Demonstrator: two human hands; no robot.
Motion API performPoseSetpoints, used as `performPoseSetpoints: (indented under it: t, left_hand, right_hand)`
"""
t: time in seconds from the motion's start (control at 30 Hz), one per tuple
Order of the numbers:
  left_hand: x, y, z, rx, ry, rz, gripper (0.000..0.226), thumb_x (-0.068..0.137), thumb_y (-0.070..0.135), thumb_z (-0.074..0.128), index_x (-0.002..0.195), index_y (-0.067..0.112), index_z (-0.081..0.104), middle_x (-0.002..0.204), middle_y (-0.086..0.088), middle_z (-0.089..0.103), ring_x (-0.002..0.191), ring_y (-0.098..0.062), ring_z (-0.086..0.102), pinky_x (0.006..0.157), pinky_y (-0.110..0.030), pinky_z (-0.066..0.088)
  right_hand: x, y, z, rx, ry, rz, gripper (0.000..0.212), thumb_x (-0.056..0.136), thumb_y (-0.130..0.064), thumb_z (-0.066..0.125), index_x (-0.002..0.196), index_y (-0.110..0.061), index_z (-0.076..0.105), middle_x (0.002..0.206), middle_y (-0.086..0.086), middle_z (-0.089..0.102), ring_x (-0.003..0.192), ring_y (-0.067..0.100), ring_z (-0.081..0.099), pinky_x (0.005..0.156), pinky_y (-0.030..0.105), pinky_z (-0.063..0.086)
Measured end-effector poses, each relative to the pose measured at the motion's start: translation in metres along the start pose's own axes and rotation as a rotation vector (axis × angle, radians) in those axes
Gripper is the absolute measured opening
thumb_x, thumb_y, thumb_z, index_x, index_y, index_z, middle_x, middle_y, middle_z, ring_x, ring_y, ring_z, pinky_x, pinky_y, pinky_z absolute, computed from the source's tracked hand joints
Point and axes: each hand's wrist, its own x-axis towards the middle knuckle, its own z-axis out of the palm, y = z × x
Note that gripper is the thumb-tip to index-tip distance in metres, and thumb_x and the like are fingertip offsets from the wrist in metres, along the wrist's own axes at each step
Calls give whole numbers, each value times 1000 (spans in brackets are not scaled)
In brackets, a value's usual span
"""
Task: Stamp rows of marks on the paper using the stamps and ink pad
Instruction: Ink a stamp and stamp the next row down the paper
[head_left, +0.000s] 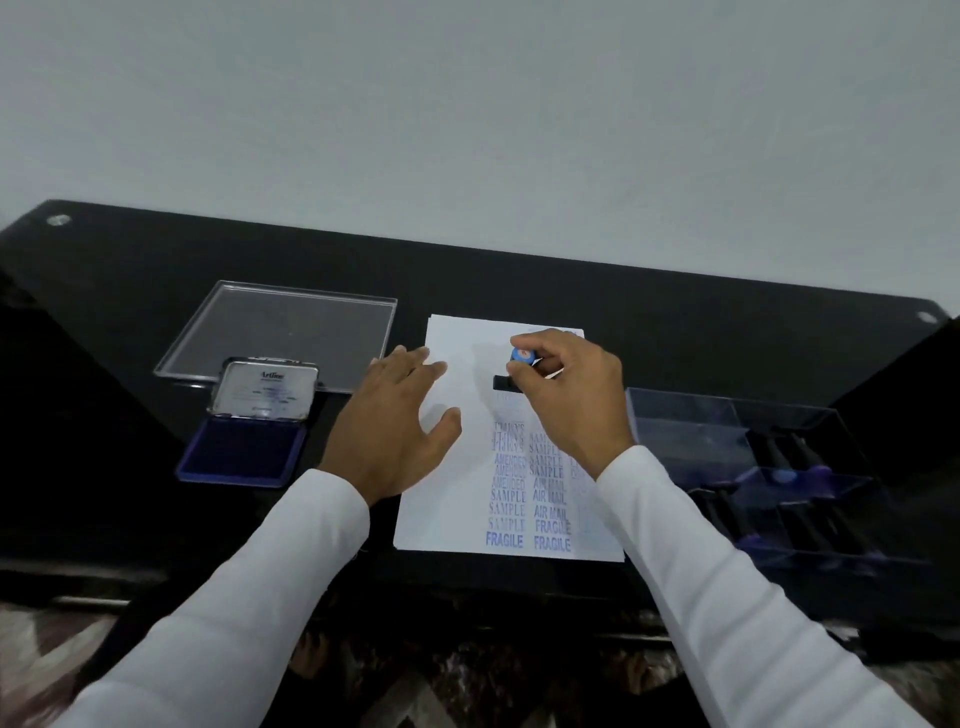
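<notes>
A white sheet of paper (457, 509) lies on the black table, with columns of blue marks such as FRAGILE, SAMPLE and AIR MAIL in its lower middle. My right hand (566, 400) grips a stamp (521, 356) with a blue knob and a black base, its base down on the paper above the marks. My left hand (395, 415) rests flat with straight fingers on the paper's left edge. An open ink pad (241, 452) with a blue pad and a raised lid sits to the left.
A clear plastic lid (280, 332) lies behind the ink pad. At the right stands a clear plastic box (727, 447) with several more stamps. The black table (675, 312) ends at a pale wall behind; patterned floor shows below its front edge.
</notes>
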Motion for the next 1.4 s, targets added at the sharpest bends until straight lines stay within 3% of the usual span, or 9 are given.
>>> performPoseSetpoints:
  t: [0.13, 0.3, 0.5, 0.6, 0.73, 0.83, 1.07, 1.4]
  left_hand:
    - [13, 1, 10, -23, -30, -21, 63, 90, 56, 49, 145, 25, 49, 158, 2, 39, 151, -22, 26, 120, -46, 26]
    - [29, 0, 21, -20, -62, -41, 63, 91, 58, 50, 146, 27, 48, 160, 4, 35, 152, -23, 23, 120, -50, 25]
    - [43, -5, 30, -8, -88, -25, 58, 95, 54, 54, 147, 29, 47, 163, 5, 30, 154, -22, 16, 120, -50, 24]
    - [47, -8, 34, -8, -101, -18, 57, 95, 54, 55, 146, 30, 47, 163, 6, 29, 154, -22, 14, 120, -50, 24]
    - [48, -12, 37, -7, -118, -27, 63, 90, 63, 45, 145, 31, 48, 163, 7, 30, 154, -22, 15, 119, -51, 25]
    - [47, -13, 39, 10, -119, -22, 66, 88, 65, 40, 144, 32, 50, 162, 7, 30, 154, -23, 16, 119, -51, 24]
    - [47, -13, 40, 34, -115, -14, 65, 87, 64, 41, 143, 31, 51, 162, 6, 31, 153, -24, 18, 120, -47, 20]
    - [46, -15, 41, 47, -107, -4, 65, 88, 64, 42, 143, 32, 51, 162, 6, 32, 153, -24, 18, 119, -47, 21]
  right_hand:
    - [14, 8, -2, -13, 12, -4, 19, 89, -22, 73, 108, -20, 75, 107, -8, 71, 87, 6, 66, 86, 18, 54]
    - [28, 17, 3, -44, -15, 17, 21, 89, -25, 73, 110, -21, 74, 109, -7, 71, 86, 7, 65, 80, 8, 47]
    - [38, 23, 10, -64, -52, 39, 23, 90, -27, 72, 112, -21, 73, 111, -7, 70, 87, 6, 63, 81, 7, 46]
    - [42, 25, 14, -70, -60, 33, 22, 90, -26, 73, 111, -21, 73, 110, -6, 71, 87, 7, 64, 83, 13, 50]
    - [44, 28, 18, -81, -75, 40, 22, 90, -26, 73, 111, -21, 73, 110, -6, 70, 83, 5, 63, 79, 7, 45]
    - [43, 29, 19, -78, -79, 40, 23, 89, -26, 73, 112, -21, 73, 109, -5, 71, 84, 8, 65, 84, 18, 53]
    - [43, 28, 21, -58, -78, 46, 22, 89, -21, 74, 110, -19, 74, 103, -4, 72, 80, 10, 68, 85, 26, 57]
    - [42, 28, 22, -41, -93, 63, 24, 88, -23, 74, 112, -18, 74, 108, -3, 73, 84, 9, 68, 89, 29, 57]
